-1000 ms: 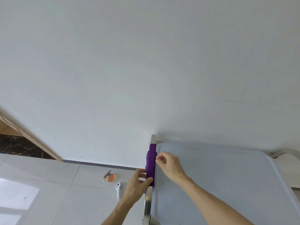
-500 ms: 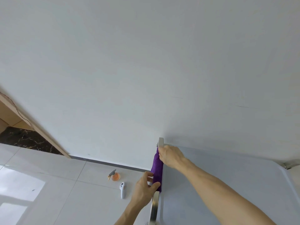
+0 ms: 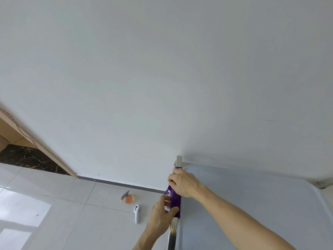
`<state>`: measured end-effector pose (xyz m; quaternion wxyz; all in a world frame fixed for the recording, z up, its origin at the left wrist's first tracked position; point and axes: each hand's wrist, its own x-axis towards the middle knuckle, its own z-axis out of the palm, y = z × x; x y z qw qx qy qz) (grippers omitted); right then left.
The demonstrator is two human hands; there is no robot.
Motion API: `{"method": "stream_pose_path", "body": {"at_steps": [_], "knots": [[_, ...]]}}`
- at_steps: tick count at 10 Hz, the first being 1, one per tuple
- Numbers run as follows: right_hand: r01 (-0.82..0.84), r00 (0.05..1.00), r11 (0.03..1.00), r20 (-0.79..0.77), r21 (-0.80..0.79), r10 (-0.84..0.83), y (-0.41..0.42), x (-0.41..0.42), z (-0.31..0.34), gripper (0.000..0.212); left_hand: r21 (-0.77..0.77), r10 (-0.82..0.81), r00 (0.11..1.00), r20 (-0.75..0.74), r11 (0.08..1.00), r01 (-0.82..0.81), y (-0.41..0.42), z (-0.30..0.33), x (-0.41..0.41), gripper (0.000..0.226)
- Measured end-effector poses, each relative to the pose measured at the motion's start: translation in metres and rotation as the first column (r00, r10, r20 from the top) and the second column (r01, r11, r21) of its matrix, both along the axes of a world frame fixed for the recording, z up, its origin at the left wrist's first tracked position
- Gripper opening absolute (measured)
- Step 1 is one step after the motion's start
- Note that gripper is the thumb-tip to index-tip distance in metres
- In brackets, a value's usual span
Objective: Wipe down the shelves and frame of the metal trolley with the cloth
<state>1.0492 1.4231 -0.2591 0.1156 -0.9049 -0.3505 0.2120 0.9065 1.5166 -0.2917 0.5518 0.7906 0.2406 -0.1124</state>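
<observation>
A purple cloth (image 3: 175, 202) is wrapped lengthwise over the trolley's left metal rail (image 3: 173, 233). My right hand (image 3: 182, 183) grips the cloth's far part, fingers curled over the rail, a little short of the rail's far end (image 3: 179, 160). My left hand (image 3: 162, 216) pinches the cloth's near end from the outer side, thumb on top. The trolley's pale grey top shelf (image 3: 252, 204) spreads to the right, under my right forearm. Lower shelves are hidden.
A white wall stands right behind the trolley. On the tiled floor to the left lie an orange spray bottle (image 3: 127, 197) and a white handheld device (image 3: 137, 212). A wooden door frame (image 3: 36, 147) slants at far left. Another rail corner (image 3: 322, 184) shows at right.
My right hand slid along the rail to its far end, then drew back a little over the cloth. My left hand kept hold of the cloth's near end. The camera shifted.
</observation>
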Motion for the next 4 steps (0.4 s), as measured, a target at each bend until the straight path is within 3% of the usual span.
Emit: {"method": "stream_pose_path", "body": {"at_steps": [2, 4], "knots": [[0.142, 0.989, 0.989, 0.048, -0.029, -0.141, -0.001, 0.025, 0.011, 0.036, 0.013, -0.005, 1.0, 0.019, 1.0, 0.005, -0.002, 0.001, -0.002, 0.023], [0.275, 0.959, 0.956, -0.106, 0.1, -0.264, -0.042, 0.019, 0.02, 0.034, 0.079, -0.05, 0.997, 0.063, 0.996, 0.045, 0.001, 0.012, 0.005, 0.03]]}}
